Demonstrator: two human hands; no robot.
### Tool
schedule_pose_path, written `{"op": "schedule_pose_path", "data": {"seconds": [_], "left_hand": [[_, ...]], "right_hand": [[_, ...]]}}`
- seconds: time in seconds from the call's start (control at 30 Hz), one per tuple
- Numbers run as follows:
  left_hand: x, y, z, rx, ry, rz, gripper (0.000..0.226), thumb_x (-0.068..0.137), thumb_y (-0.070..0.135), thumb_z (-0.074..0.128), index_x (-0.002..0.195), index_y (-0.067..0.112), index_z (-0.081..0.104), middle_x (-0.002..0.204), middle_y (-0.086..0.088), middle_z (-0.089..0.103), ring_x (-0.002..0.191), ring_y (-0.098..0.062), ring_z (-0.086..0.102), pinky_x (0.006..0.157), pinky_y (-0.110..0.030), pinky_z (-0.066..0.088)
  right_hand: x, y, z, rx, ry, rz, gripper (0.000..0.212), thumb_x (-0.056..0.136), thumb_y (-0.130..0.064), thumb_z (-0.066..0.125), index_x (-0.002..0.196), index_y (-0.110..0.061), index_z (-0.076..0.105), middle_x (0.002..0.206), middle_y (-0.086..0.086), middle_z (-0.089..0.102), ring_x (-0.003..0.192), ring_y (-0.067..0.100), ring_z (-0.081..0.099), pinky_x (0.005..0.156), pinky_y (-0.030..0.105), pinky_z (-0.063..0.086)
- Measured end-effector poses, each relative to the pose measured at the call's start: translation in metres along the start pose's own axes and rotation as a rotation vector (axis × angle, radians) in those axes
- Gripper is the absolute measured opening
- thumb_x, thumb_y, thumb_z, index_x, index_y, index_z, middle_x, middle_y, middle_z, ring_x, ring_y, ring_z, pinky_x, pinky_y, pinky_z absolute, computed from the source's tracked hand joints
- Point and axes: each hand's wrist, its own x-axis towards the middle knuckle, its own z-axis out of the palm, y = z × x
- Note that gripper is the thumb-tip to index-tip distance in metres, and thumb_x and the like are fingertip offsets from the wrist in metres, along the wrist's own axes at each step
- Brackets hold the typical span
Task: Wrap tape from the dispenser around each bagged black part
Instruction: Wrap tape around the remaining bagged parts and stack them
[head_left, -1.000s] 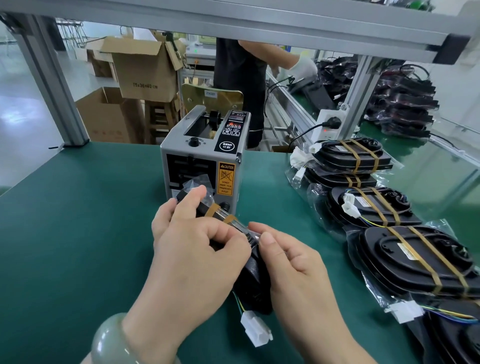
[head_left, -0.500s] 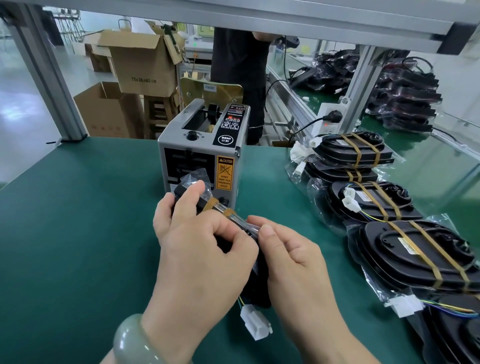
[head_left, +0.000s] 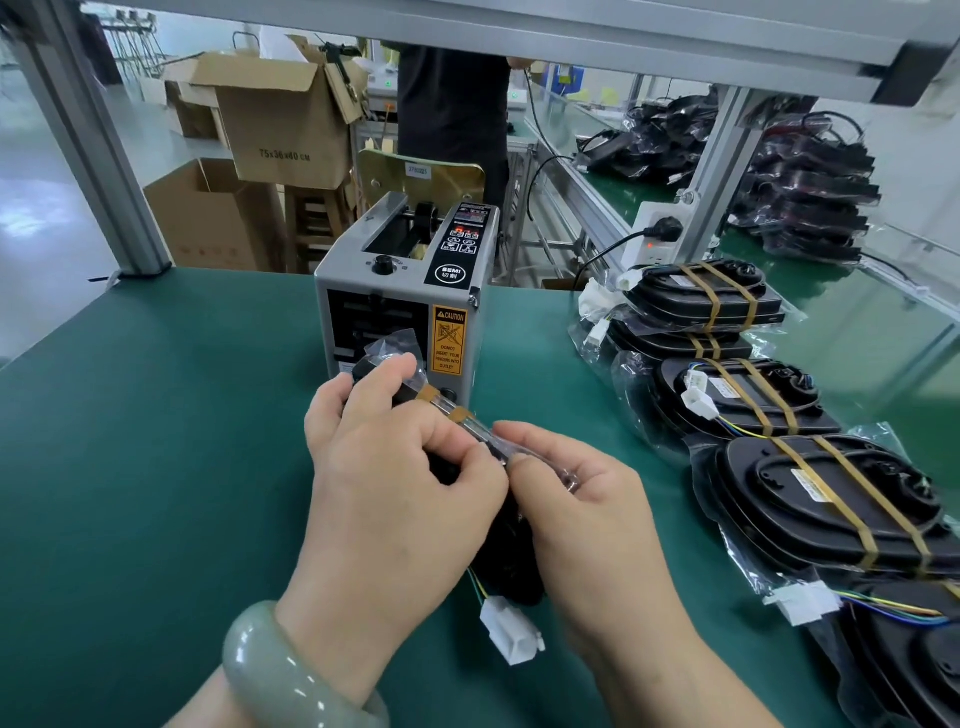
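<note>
In the head view we see both hands meeting over the green table (head_left: 156, 441), just in front of the grey tape dispenser (head_left: 405, 312). Between them is the bagged black part (head_left: 511, 566), held on edge and tilted, its far end close to the dispenser's front face. The left hand (head_left: 395, 478) is clenched around the part, fingers curled over its upper edge. The right hand (head_left: 587, 514) pinches the clear bag at that same edge between thumb and fingers. 2 tan tape strips (head_left: 460, 414) cross the edge just beyond the left fingers. A white connector (head_left: 511, 631) hangs on coloured wires below the part, near the table. A pale green bracelet (head_left: 280, 670) sits on the left wrist. To the right lies a row of taped parts (head_left: 821, 499), each bagged and carrying 2 tan bands. Beyond the table stand cardboard boxes (head_left: 280, 119) and a person in dark clothing (head_left: 452, 104).
</note>
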Motion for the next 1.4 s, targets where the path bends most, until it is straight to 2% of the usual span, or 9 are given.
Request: {"op": "schedule_pose_path", "data": {"seconds": [0.13, 0.27, 0.43, 0.67, 0.8, 1.07, 1.17, 1.3, 1.4], "left_hand": [[0.004, -0.002, -0.006, -0.071, -0.041, -0.059, 0.016, 0.064, 0.034, 0.053, 0.057, 0.030, 0.067, 0.142, 0.024, 0.040, 0.136, 0.006, 0.013, 0.084, 0.009, 0.007], [0.004, 0.000, -0.007, -0.077, -0.063, -0.046, 0.017, 0.062, 0.035, 0.052, 0.066, 0.043, 0.066, 0.143, 0.026, 0.038, 0.135, 0.009, 0.010, 0.087, -0.004, 0.012], [0.003, -0.002, -0.003, -0.084, -0.072, -0.049, 0.015, 0.061, 0.037, 0.053, 0.062, 0.037, 0.068, 0.145, 0.026, 0.035, 0.133, 0.013, 0.006, 0.098, -0.012, 0.010], [0.000, -0.001, 0.000, -0.036, -0.050, -0.039, 0.013, 0.061, 0.036, 0.055, 0.053, 0.030, 0.063, 0.147, 0.021, 0.034, 0.139, 0.005, 0.004, 0.104, -0.015, 0.008], [0.000, -0.001, 0.000, -0.022, -0.046, -0.029, 0.012, 0.064, 0.034, 0.056, 0.054, 0.031, 0.062, 0.147, 0.021, 0.035, 0.141, 0.001, 0.005, 0.106, -0.015, 0.008], [0.001, -0.001, -0.001, 0.066, -0.012, 0.004, 0.010, 0.067, 0.032, 0.061, 0.058, 0.028, 0.062, 0.141, 0.019, 0.041, 0.141, -0.006, 0.012, 0.103, -0.013, 0.011], [0.004, -0.002, -0.002, 0.114, 0.022, 0.036, 0.009, 0.068, 0.027, 0.069, 0.066, 0.026, 0.061, 0.130, 0.018, 0.045, 0.136, -0.010, 0.024, 0.094, -0.005, 0.014], [0.010, -0.007, -0.007, 0.087, 0.036, 0.018, 0.023, 0.067, 0.027, 0.069, 0.085, 0.021, 0.056, 0.121, 0.019, 0.042, 0.126, -0.013, 0.037, 0.081, 0.010, 0.017], [0.010, -0.008, -0.004, 0.054, 0.028, 0.020, 0.036, 0.062, 0.046, 0.063, 0.090, 0.026, 0.054, 0.123, 0.017, 0.039, 0.130, -0.010, 0.027, 0.093, -0.005, 0.021]], "right_hand": [[0.000, -0.003, 0.000, 0.029, -0.020, 0.019, 0.031, 0.068, -0.026, 0.055, 0.090, -0.031, 0.076, 0.079, 0.001, 0.076, 0.069, 0.010, 0.066, 0.064, 0.023, 0.052], [-0.002, -0.005, 0.001, 0.028, -0.023, 0.013, 0.030, 0.068, -0.027, 0.054, 0.089, -0.035, 0.074, 0.078, 0.005, 0.076, 0.069, 0.009, 0.066, 0.063, 0.022, 0.052], [-0.003, -0.008, 0.003, 0.055, -0.030, 0.013, 0.029, 0.070, -0.025, 0.053, 0.088, -0.032, 0.075, 0.087, 0.016, 0.073, 0.069, 0.011, 0.063, 0.064, 0.024, 0.053], [-0.004, -0.006, 0.003, 0.056, -0.015, -0.008, 0.020, 0.076, -0.024, 0.060, 0.087, -0.025, 0.076, 0.081, -0.001, 0.076, 0.069, 0.007, 0.066, 0.060, 0.017, 0.051], [-0.002, -0.003, 0.003, 0.037, 0.024, 0.006, 0.021, 0.076, -0.018, 0.068, 0.096, -0.020, 0.073, 0.088, -0.007, 0.076, 0.080, 0.007, 0.072, 0.070, 0.023, 0.054], [0.002, -0.007, 0.005, 0.140, 0.026, 0.051, 0.028, 0.064, -0.010, 0.064, 0.089, -0.017, 0.073, 0.082, 0.002, 0.076, 0.071, 0.014, 0.070, 0.062, 0.024, 0.055], [0.004, -0.009, 0.005, 0.186, 0.022, 0.070, 0.021, 0.069, 0.000, 0.068, 0.083, -0.016, 0.072, 0.081, 0.005, 0.076, 0.069, 0.016, 0.068, 0.062, 0.026, 0.057], [0.004, -0.007, 0.006, 0.163, 0.050, 0.040, 0.020, 0.059, -0.011, 0.063, 0.078, -0.018, 0.066, 0.080, 0.003, 0.075, 0.069, 0.015, 0.066, 0.065, 0.030, 0.057], [0.003, -0.006, 0.007, 0.148, 0.041, 0.027, 0.019, 0.061, -0.015, 0.064, 0.080, -0.017, 0.065, 0.076, 0.001, 0.073, 0.066, 0.013, 0.064, 0.059, 0.025, 0.053]]}}
